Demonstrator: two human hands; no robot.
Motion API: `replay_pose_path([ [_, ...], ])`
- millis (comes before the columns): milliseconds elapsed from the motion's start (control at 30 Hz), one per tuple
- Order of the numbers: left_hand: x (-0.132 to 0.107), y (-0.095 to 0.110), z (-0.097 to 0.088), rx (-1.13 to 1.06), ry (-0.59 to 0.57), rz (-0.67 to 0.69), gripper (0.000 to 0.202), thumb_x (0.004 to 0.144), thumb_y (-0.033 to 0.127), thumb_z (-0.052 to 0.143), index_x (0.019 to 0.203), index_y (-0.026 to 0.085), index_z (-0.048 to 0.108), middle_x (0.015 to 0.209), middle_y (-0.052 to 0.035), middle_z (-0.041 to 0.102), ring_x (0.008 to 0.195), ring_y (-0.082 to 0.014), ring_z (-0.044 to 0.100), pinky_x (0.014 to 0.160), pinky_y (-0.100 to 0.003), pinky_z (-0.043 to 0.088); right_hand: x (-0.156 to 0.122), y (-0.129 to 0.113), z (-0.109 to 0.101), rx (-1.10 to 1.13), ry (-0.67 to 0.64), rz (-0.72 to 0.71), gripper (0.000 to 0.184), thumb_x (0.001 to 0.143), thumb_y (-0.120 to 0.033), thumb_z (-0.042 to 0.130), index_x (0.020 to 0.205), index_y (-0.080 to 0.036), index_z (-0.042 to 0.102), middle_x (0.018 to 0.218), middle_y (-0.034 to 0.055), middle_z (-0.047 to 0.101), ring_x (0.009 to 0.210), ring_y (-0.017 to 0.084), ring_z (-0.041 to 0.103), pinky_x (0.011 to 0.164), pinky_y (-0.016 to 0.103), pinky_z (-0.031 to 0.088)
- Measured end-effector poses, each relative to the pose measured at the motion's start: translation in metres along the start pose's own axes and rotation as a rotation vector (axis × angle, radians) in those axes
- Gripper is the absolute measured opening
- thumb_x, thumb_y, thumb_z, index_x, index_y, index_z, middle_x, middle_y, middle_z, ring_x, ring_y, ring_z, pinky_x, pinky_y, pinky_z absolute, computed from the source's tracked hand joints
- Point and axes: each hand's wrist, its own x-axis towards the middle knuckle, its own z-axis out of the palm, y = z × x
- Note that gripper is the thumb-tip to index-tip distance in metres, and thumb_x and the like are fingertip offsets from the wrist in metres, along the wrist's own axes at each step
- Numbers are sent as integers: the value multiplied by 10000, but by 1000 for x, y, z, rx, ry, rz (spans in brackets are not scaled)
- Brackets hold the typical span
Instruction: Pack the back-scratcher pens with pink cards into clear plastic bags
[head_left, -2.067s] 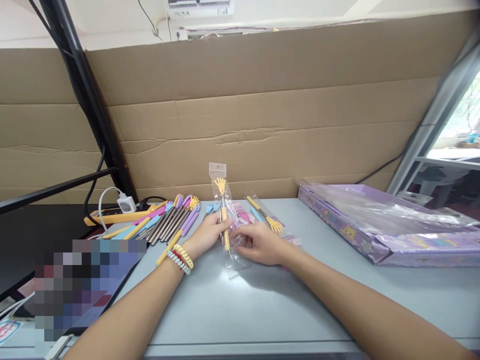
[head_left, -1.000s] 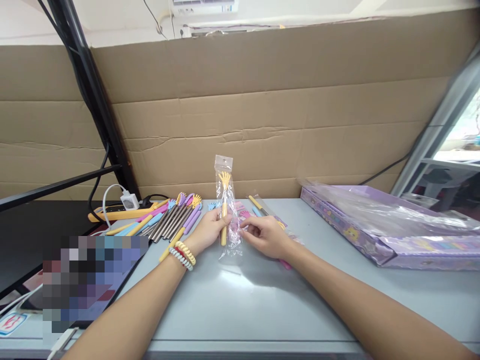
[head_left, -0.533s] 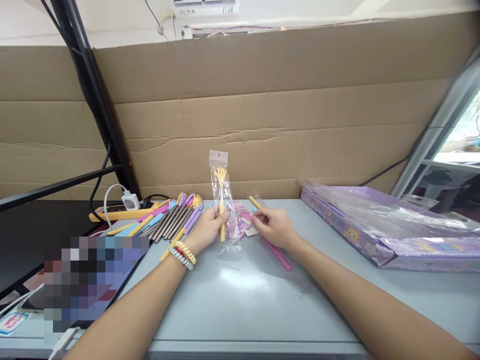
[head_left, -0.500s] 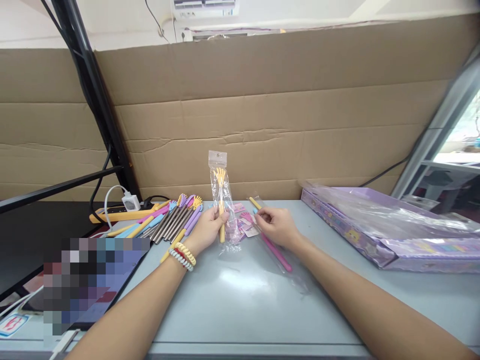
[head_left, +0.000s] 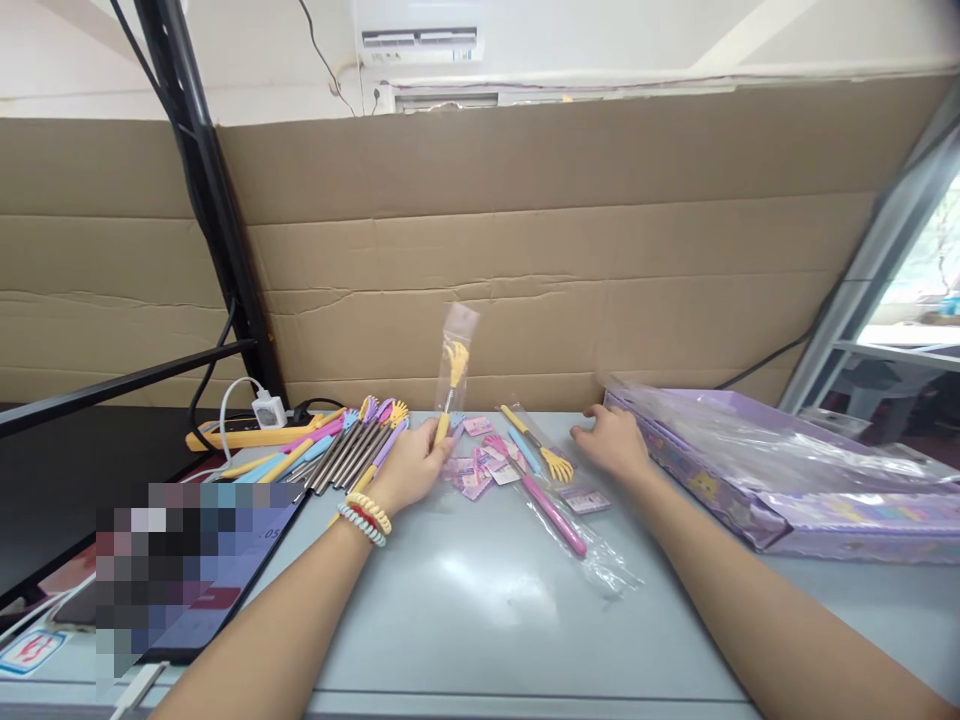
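Note:
My left hand (head_left: 405,470) is closed round the handle of a yellow hand-shaped back scratcher in a clear bag (head_left: 453,372), held upright and leaning right. My right hand (head_left: 611,442) lies on the grey table (head_left: 465,610) with fingers spread, empty, next to the near-left corner of a purple box (head_left: 757,470). Between the hands lie bagged pink, blue and yellow scratchers (head_left: 540,480) and small pink cards (head_left: 474,468).
A row of loose scratchers (head_left: 352,440) in yellow, pink, blue and purple lies left of my left hand. Behind it are a yellow power strip with a white charger (head_left: 259,420) and a black frame post (head_left: 202,200). A cardboard wall (head_left: 555,260) backs the table.
My right hand has left the bags in the middle and moved right, to the purple box's corner. The left hand has tilted its bagged yellow scratcher to the right. The view has tilted up.

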Motion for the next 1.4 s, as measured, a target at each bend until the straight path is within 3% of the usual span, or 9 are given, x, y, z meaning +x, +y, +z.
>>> replay_pose_path([
  [200, -2, -3, -2, 173, -34, 81, 183, 841, 336, 431, 769, 198, 527, 582, 9, 523, 536, -151, 451, 519, -255, 257, 2, 5, 0, -15, 108, -13, 412, 724, -293, 495, 1056, -72, 601, 1111, 177, 567, 1121, 306, 437, 938, 378, 350],
  [333, -2, -2, -6, 220, -11, 126, 167, 832, 309, 450, 752, 193, 541, 574, 11, 516, 527, -137, 435, 524, -251, 257, -3, -5, 11, 88, -5, -108, 388, 736, -271, 497, 1060, -81, 597, 1108, 168, 590, 1088, 276, 495, 936, 353, 362],
  [467, -1, -1, -8, 192, 41, 146, 161, 809, 298, 487, 762, 186, 593, 545, 23, 496, 489, -115, 396, 518, -243, 263, -11, -21, 9, 216, -156, -182, 392, 780, -335, 477, 1078, -109, 595, 1112, 147, 614, 1043, 259, 548, 893, 335, 392],
  [700, -1, 0, -5, 176, 89, 119, 165, 810, 302, 482, 696, 197, 541, 528, 26, 478, 477, -121, 379, 504, -250, 238, -23, -36, 2, 348, -284, -384, 332, 791, -347, 502, 1049, -170, 612, 1108, 91, 630, 1002, 227, 577, 830, 310, 425],
  [900, -1, 1, -5, 241, 64, 64, 184, 835, 340, 437, 752, 203, 528, 600, 10, 540, 539, -143, 451, 526, -251, 265, -25, -38, 3, 343, -358, -414, 365, 787, -401, 510, 1030, -155, 627, 1107, 105, 628, 978, 247, 575, 832, 343, 416],
  [1067, 0, 1, -5, 56, 72, 25, 185, 815, 353, 469, 797, 186, 546, 691, -10, 595, 634, -153, 514, 577, -253, 341, -26, -39, 5, 332, -344, -468, 316, 788, -367, 504, 969, -149, 644, 1065, 110, 633, 955, 241, 579, 809, 340, 428],
  [1233, 4, -2, 3, -422, 2, -110, 271, 750, 424, 550, 830, 169, 506, 687, -3, 578, 625, -154, 554, 533, -248, 403, -25, -38, 7, 360, -268, -517, 333, 785, -352, 524, 1034, -149, 613, 1068, 119, 622, 986, 242, 562, 862, 370, 416],
  [1400, 4, -1, 13, -718, -55, -210, 352, 705, 480, 611, 762, 162, 471, 613, 27, 525, 498, -107, 504, 454, -228, 380, -40, -57, -10, 482, -184, -671, 683, 738, -369, 613, 1348, -226, 340, 1171, 107, 569, 1045, 236, 539, 874, 395, 422],
])
